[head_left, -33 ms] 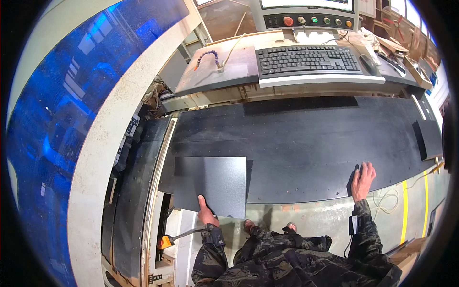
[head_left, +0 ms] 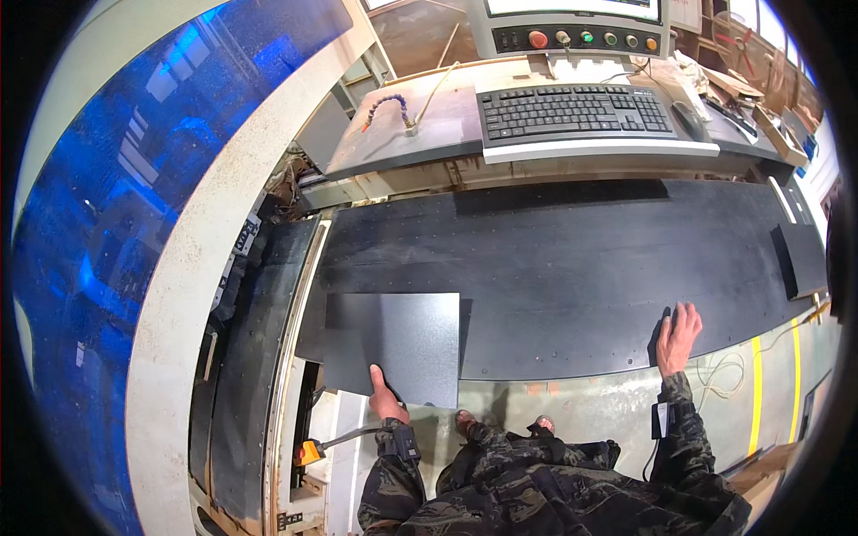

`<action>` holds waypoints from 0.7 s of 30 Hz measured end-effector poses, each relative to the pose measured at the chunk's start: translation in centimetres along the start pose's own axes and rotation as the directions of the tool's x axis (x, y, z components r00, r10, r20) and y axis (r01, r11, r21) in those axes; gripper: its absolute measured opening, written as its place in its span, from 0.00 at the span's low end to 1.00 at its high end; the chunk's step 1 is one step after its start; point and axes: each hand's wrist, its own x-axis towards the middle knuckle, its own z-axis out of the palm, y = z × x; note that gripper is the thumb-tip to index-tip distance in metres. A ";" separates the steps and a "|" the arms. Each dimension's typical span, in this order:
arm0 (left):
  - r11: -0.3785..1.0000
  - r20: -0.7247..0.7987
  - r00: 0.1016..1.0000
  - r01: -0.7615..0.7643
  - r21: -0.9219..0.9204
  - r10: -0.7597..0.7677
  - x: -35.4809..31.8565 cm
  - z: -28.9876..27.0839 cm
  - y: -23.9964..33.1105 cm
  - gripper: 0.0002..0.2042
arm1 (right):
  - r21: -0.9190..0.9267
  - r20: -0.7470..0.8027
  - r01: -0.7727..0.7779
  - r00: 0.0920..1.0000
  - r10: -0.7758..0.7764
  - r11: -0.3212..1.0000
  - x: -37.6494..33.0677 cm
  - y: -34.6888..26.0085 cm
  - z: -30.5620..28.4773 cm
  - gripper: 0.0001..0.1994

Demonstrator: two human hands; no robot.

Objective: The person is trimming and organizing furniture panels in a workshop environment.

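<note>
My left hand (head_left: 389,400) grips the near edge of a flat, dark grey rectangular panel (head_left: 411,335), thumb on top and its other fingers hidden underneath. The panel lies over the left part of a long black table (head_left: 554,268), and its near part juts out past the table's front edge. Farther right, my right hand (head_left: 679,338) rests at the front edge of the same table. Its fingers are stretched forward, and nothing shows in them.
A machine with a blue window (head_left: 116,223) stands on the left. Behind the table are a keyboard (head_left: 576,112), a mouse (head_left: 688,121) and a button panel (head_left: 585,39) under a screen. A dark block (head_left: 802,259) sits at the right end. A cable (head_left: 724,375) lies on the floor.
</note>
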 end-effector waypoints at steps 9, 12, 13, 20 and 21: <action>0.997 0.055 0.998 -0.036 -0.067 0.040 0.6 -0.3 -0.6 0.38 | -0.005 -0.011 0.022 1.000 -0.022 1.000 0.0 0.1 0.0 0.21; 0.994 0.066 0.996 -0.054 -0.091 0.060 0.7 -0.2 -0.7 0.38 | 0.003 -0.014 0.015 1.000 -0.015 1.000 -0.1 0.0 0.1 0.20; 0.993 0.073 0.995 -0.066 -0.098 0.074 0.7 -0.2 -0.7 0.38 | 0.007 -0.018 0.012 1.000 -0.012 1.000 0.0 0.0 0.1 0.20; 0.997 0.083 0.996 -0.033 -0.075 0.039 0.3 -0.2 -0.2 0.38 | 0.010 -0.003 0.011 1.000 -0.011 1.000 0.0 0.1 0.0 0.19; 0.994 0.112 0.993 -0.013 -0.109 0.026 0.7 -0.3 -0.4 0.38 | 0.014 -0.005 0.004 1.000 -0.004 1.000 0.1 -0.1 -0.1 0.18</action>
